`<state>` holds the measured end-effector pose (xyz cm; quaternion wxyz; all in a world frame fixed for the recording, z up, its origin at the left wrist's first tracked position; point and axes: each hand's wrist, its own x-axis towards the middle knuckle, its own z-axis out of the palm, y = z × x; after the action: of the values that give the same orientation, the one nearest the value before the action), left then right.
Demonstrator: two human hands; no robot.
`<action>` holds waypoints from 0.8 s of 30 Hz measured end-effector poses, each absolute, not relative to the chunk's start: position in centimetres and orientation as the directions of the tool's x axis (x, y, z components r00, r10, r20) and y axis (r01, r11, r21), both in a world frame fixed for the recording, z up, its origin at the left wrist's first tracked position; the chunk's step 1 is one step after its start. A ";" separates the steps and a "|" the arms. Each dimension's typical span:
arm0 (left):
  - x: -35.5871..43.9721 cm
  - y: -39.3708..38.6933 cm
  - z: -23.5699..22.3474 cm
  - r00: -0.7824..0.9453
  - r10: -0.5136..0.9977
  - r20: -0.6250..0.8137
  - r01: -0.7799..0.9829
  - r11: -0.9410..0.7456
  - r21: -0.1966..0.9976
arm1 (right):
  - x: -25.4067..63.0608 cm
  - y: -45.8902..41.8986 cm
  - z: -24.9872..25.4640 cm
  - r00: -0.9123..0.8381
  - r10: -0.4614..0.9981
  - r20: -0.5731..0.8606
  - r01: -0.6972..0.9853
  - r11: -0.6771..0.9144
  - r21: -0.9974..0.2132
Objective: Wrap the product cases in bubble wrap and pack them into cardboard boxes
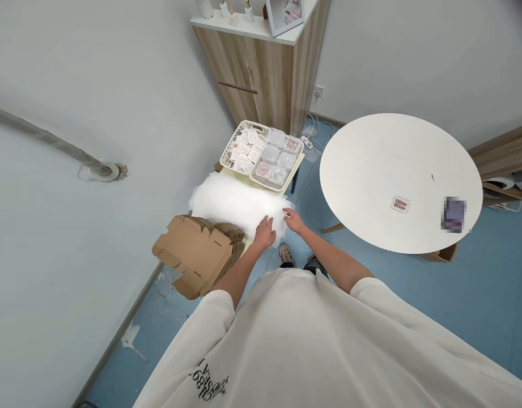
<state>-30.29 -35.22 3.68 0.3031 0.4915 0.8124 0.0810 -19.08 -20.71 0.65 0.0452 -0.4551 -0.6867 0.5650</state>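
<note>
Sheets (226, 198), white and thin, lie in a wide pile on the counter (295, 173). The pile's long way runs mostly side to side, stretching left from the fingers. The left hand (264, 233) is nearer its middle, with loose, spread fingers on the near part, gripping nothing. The right hand (293, 220) is by the right end, fingers bent; I can't tell if they pinch an edge. Brown boxes (196, 249) lie left of the left fingers; baskets (242, 171) sit beyond both hands' fingers.
</note>
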 end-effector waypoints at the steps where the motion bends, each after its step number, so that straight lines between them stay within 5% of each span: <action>1: -30.4 -35.3 3.7 -0.334 0.846 -0.417 0.747 0.507 0.430 | -19.4 -20.6 0.3 -0.577 0.676 -0.458 0.574 -0.064 -0.817; 24: -30.6 -35.7 3.7 -0.363 0.835 -0.414 0.723 0.532 0.441 | -20.5 -19.9 1.5 -0.611 0.716 -0.337 0.585 0.121 -0.802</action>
<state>-30.57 -35.65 3.70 0.3054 0.4747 0.8203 0.0920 -20.49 -19.90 1.46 0.0658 -0.4361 -0.7458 0.4993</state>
